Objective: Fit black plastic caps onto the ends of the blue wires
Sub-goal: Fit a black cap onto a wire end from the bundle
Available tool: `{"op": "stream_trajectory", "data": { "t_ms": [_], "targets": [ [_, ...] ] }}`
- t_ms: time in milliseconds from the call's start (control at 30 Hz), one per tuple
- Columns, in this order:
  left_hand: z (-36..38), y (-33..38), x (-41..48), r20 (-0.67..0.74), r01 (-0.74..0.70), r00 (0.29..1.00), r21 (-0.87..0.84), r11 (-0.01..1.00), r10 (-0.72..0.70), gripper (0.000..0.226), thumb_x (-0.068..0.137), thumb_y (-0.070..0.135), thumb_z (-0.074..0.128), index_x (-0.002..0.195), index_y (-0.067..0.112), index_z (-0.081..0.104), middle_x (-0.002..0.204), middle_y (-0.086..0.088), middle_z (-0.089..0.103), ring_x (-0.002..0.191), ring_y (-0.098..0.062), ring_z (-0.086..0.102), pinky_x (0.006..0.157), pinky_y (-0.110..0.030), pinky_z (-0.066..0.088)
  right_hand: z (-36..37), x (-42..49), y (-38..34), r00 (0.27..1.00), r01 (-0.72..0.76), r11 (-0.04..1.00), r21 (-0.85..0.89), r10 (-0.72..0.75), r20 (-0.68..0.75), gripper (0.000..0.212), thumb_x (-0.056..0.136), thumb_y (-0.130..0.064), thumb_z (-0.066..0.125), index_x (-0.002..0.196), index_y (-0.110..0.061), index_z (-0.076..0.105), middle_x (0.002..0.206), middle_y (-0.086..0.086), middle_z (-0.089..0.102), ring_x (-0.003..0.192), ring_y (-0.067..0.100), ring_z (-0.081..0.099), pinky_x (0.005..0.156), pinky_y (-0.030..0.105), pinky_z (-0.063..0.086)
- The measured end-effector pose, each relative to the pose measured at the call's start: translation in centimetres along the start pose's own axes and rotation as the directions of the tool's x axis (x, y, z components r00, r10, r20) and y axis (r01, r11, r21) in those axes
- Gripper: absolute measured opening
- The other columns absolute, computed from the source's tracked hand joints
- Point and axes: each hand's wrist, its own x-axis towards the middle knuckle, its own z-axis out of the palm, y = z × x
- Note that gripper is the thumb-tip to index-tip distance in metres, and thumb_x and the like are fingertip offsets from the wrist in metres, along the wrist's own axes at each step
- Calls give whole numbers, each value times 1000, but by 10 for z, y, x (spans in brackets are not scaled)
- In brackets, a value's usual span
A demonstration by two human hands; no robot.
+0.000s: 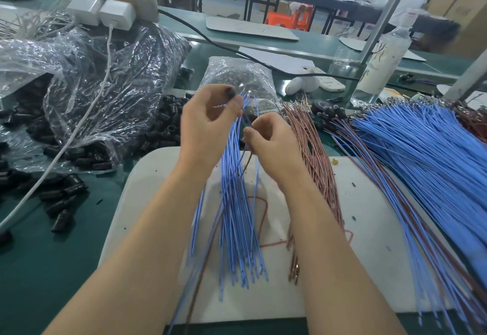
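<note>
My left hand [208,121] is raised over the white board, gripping a bundle of blue wires [237,203] near their upper ends, with a black plastic cap [229,93] pinched at its fingertips. The wires hang down and fan out over the board. Just to the right and slightly lower, my right hand [268,137] pinches a single thin wire [247,161] beside the bundle. Loose black caps [66,195] lie scattered on the green table at the left.
A white board [369,229] lies under my forearms. Brown wires [316,155] and a large heap of blue wires [427,155] spread to the right. Plastic bags [105,79] of caps, a power strip [110,0], a white cable and a bottle [382,63] stand behind.
</note>
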Motion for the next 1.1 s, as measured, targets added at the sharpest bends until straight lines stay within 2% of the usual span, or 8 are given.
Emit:
{"op": "stream_trajectory", "data": {
  "t_ms": [67, 133, 300, 400, 533, 633, 900, 1100],
  "targets": [
    [-7, -2, 3, -122, 51, 991, -36, 998, -55, 8, 90, 19, 64, 97, 15, 61, 80, 0, 68, 71, -8, 63, 74, -27, 53, -3, -3, -9, 985, -126, 960, 251, 90, 148, 9, 92, -9, 59, 96, -13, 52, 71, 4, 62, 56, 9, 58, 56, 23, 49],
    [-11, -3, 5, -178, 92, 979, -63, 994, -102, 9, 92, 22, 61, 97, 15, 60, 71, 4, 64, 63, -4, 59, 64, -21, 49, -10, -6, -15, 950, -190, 933, 307, 96, 296, 12, 94, -9, 57, 105, -8, 54, 62, 1, 61, 48, 8, 53, 48, 19, 45],
    [-16, -10, 11, -227, 174, 959, 1, 985, -169, 10, 92, 26, 62, 91, 16, 63, 69, 5, 58, 58, -2, 50, 58, -16, 42, -35, -8, -16, 776, -273, 941, 202, 91, 625, 10, 95, -12, 53, 93, -5, 59, 52, 2, 60, 30, 4, 38, 33, 12, 28],
    [-17, -16, 13, -174, 331, 926, -56, 942, -336, 16, 92, 26, 61, 84, 12, 65, 59, 6, 54, 55, -6, 45, 58, -20, 39, -38, -10, -14, 727, -243, 969, 48, 149, 670, 12, 96, -16, 54, 91, -6, 59, 61, 6, 68, 39, 7, 52, 38, 14, 38],
    [-12, -21, 11, -1, 458, 888, -104, 883, -460, 13, 90, 23, 63, 81, 14, 65, 60, 7, 59, 57, -6, 48, 61, -21, 40, -12, -8, -11, 852, -227, 974, 3, 197, 485, 16, 97, -21, 53, 90, -9, 61, 72, 5, 71, 60, 11, 65, 66, 25, 54],
    [-6, -22, 7, 105, 433, 897, -19, 901, -429, 10, 87, 26, 67, 85, 16, 66, 74, 5, 64, 66, -4, 56, 67, -20, 44, 0, -2, -4, 967, -161, 984, 72, 142, 211, 18, 97, -15, 52, 83, -10, 62, 67, 4, 64, 56, 11, 58, 58, 21, 48],
    [-1, -21, 2, 166, 339, 926, 32, 940, -340, 10, 86, 27, 69, 89, 18, 68, 89, -3, 69, 84, -11, 62, 84, -27, 49, 3, 3, 6, 995, -78, 984, 159, 68, 66, 9, 91, -11, 62, 84, -9, 66, 70, 3, 67, 60, 4, 62, 59, 15, 48],
    [1, -22, -1, 185, 187, 960, 144, 972, -212, 7, 87, 26, 67, 89, 20, 64, 87, 1, 67, 74, -8, 60, 70, -14, 49, 5, 3, 12, 999, -4, 996, 85, 8, -42, 7, 90, -13, 64, 85, -9, 67, 77, 7, 71, 75, 18, 69, 80, 40, 57]
  ]
}}
